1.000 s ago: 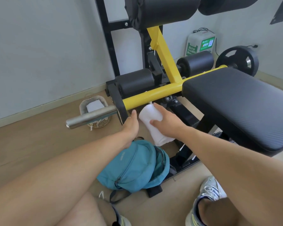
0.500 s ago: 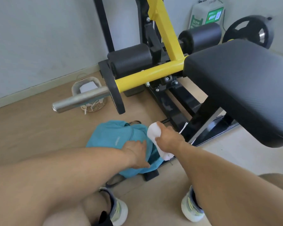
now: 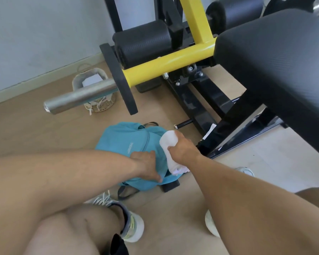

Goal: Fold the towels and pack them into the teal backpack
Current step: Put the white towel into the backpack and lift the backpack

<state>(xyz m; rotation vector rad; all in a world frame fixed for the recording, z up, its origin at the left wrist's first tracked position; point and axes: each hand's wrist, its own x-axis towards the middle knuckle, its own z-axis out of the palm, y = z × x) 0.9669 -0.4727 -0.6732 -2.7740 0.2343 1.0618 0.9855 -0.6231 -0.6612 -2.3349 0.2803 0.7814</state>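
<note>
Nearest, two sneakers (image 3: 131,225) stand on the wood floor (image 3: 26,129). Beyond them lies one teal backpack (image 3: 125,142). One left hand (image 3: 145,166) clamps the fabric at its opening; at that hand's 2 o'clock, one right hand (image 3: 182,150) is wrapped around one rolled white towel (image 3: 170,144), its lower end at the opening. Farther, at 11 o'clock, one wicker basket (image 3: 98,105) sits behind one steel bar (image 3: 77,97) of the yellow-framed bench (image 3: 173,59).
</note>
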